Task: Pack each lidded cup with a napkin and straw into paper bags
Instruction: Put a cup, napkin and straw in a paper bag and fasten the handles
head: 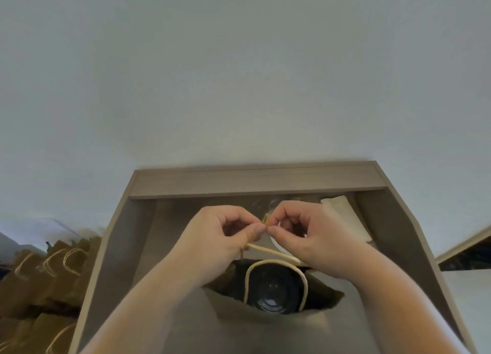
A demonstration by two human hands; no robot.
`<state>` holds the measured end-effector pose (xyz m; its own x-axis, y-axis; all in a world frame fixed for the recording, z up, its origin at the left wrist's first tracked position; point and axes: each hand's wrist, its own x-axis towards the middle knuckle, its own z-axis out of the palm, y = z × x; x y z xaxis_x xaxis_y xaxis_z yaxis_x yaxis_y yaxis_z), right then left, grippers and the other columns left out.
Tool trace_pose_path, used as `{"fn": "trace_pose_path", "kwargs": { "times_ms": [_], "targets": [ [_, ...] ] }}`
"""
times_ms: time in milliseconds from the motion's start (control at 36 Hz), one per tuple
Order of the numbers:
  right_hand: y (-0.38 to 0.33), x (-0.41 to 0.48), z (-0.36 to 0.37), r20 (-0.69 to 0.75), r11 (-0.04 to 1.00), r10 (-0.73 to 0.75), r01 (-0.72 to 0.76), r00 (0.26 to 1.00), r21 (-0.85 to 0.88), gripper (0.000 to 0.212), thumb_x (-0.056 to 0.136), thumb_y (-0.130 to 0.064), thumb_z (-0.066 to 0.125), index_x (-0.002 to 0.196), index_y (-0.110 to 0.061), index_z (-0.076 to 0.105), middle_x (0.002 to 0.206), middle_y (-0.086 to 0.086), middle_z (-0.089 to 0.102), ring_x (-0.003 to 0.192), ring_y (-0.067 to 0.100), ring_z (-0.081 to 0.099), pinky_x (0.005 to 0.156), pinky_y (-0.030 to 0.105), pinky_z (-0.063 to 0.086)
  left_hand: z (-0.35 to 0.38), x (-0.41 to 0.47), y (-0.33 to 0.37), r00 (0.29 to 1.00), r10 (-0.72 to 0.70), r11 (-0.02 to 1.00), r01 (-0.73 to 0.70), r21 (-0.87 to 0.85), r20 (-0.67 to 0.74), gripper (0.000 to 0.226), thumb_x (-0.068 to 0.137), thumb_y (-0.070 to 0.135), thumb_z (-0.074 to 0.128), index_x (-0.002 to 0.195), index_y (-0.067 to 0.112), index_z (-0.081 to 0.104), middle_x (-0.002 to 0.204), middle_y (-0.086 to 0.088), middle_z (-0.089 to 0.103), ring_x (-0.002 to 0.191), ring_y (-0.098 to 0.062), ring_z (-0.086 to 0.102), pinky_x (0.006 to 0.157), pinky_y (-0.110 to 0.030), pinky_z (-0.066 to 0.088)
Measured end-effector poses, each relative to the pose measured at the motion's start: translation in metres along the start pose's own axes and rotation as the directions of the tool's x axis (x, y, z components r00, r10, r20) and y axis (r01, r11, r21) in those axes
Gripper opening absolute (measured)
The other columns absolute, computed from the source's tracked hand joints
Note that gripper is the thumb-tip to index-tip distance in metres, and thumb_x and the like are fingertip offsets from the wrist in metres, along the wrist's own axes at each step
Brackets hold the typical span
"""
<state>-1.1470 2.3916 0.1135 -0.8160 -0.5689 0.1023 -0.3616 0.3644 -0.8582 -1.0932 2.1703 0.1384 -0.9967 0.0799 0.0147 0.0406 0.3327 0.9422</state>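
From the head view, my left hand (223,236) and right hand (305,234) were pinched shut together on a small yellow clip (266,219) above the paper bag (265,327). The lidded cup (271,295) sat inside the bag. I'd keep the handles (276,251) gathered, easing the clip on squarely.

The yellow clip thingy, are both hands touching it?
Touching. In the head view, the left hand and right hand both pinch the small yellow clip between fingertips, above the open paper bag.
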Motion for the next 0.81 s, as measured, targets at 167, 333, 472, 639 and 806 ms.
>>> {"fn": "trace_pose_path", "kwargs": {
  "times_ms": [167,333,472,639,806],
  "targets": [
    [-0.004,-0.002,0.000,0.003,0.997,-0.019,0.019,1.000,0.078,0.039,0.094,-0.058,0.072,0.130,-0.045,0.066,0.093,-0.008,0.071,0.081,0.013,0.070,0.074,0.041,0.062,-0.006,-0.005,0.003,0.982,0.001,0.997,0.013,-0.071,0.191,0.011,0.102,0.016,0.068,0.092,0.010,0.069,0.077,-0.013,0.064,0.075,-0.024,0.058,0.075,-0.042,0.049],
    [-0.014,-0.001,0.002,-0.018,0.970,-0.075,0.077,0.997,0.232,0.025,0.096,-0.042,0.076,0.120,-0.041,0.077,0.102,0.000,0.080,0.093,0.027,0.079,0.091,0.053,0.063,-0.010,-0.008,0.008,0.942,0.022,0.978,0.050,-0.204,0.335,0.018,0.099,0.018,0.058,0.089,0.004,0.065,0.084,0.008,0.065,0.084,-0.010,0.059,0.083,-0.020,0.049],
    [-0.019,-0.003,0.002,-0.009,0.952,-0.135,0.132,0.991,0.277,0.014,0.099,-0.034,0.075,0.113,-0.035,0.079,0.109,0.003,0.078,0.095,0.030,0.078,0.088,0.043,0.062,-0.010,-0.011,0.006,0.936,-0.023,0.956,0.123,-0.265,0.350,0.036,0.097,0.020,0.058,0.117,-0.009,0.066,0.103,-0.011,0.069,0.100,-0.023,0.065,0.098,-0.035,0.051],
    [-0.019,-0.001,-0.001,0.019,0.980,-0.062,0.057,0.998,0.192,0.009,0.097,-0.042,0.072,0.104,-0.039,0.076,0.102,-0.003,0.078,0.096,0.024,0.075,0.090,0.052,0.062,-0.008,-0.012,0.010,0.940,-0.052,0.949,0.152,-0.276,0.338,0.030,0.099,0.022,0.056,0.100,-0.007,0.064,0.088,0.001,0.064,0.091,-0.017,0.062,0.090,-0.027,0.050],
    [-0.017,0.002,-0.002,0.026,1.000,-0.017,0.017,1.000,0.010,0.016,0.095,-0.056,0.062,0.103,-0.045,0.070,0.096,-0.013,0.073,0.091,0.014,0.070,0.084,0.047,0.062,-0.006,-0.011,0.009,0.991,-0.021,1.000,0.020,0.009,0.133,0.018,0.105,0.022,0.061,0.097,0.021,0.077,0.086,0.007,0.074,0.085,-0.010,0.070,0.081,-0.022,0.056]
  ]
}}
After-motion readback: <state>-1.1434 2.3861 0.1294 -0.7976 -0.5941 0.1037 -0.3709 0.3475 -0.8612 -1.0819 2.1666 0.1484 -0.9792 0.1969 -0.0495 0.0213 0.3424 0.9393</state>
